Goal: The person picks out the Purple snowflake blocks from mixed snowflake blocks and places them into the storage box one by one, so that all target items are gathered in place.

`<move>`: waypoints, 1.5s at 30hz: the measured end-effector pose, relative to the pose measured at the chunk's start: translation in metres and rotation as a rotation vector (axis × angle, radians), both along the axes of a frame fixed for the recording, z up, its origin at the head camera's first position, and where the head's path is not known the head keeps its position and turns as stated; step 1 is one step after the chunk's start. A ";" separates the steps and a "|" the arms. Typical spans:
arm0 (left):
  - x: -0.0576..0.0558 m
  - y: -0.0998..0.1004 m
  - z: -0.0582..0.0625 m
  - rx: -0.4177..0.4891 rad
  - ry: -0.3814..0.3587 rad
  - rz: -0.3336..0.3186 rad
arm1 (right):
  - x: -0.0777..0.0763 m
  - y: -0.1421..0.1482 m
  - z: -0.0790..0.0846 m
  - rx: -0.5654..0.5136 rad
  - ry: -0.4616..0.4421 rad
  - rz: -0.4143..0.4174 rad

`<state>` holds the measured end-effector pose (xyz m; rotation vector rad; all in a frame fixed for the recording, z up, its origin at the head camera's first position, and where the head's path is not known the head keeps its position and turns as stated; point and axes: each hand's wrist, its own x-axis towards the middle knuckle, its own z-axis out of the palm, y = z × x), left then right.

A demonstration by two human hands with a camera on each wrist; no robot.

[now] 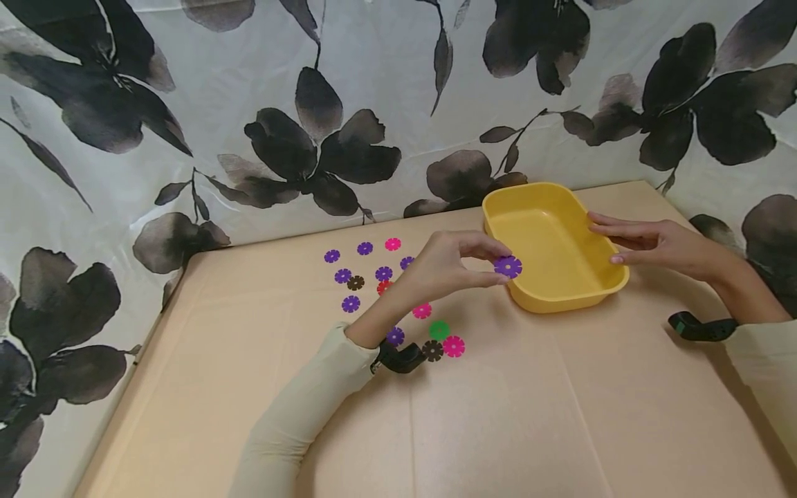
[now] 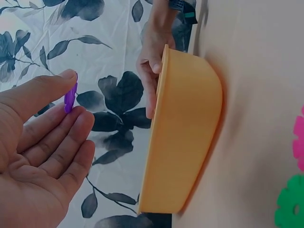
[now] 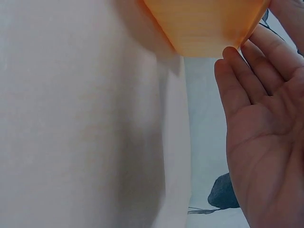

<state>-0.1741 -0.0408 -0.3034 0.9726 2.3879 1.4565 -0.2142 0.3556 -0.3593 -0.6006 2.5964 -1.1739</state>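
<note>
Room type unclear; I read it as a recording corner. Tan, faintly creased bench (image 1: 498, 422) at six o'clock; floral-printed cloth (image 1: 411, 104) hung from ten through two o'clock; black cameras (image 1: 401, 357) on both my wrists.

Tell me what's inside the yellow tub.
The yellow tub shows bare floor and inner walls, no discs visible, in the head view. A purple disc in the left hand covers a little of its left side; what lies behind that cannot be seen.

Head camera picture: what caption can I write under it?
Left hand pinches a purple notched disc; right hand touches a yellow tub.
</note>
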 end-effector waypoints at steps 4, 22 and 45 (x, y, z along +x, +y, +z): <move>-0.002 0.006 0.000 0.021 -0.018 -0.021 | 0.000 0.000 -0.002 0.016 0.000 -0.018; -0.008 0.023 0.003 0.006 0.020 -0.042 | 0.000 -0.001 -0.001 -0.008 0.013 -0.016; -0.040 0.045 -0.010 -0.078 0.028 0.028 | -0.001 -0.002 -0.007 -0.036 -0.003 -0.024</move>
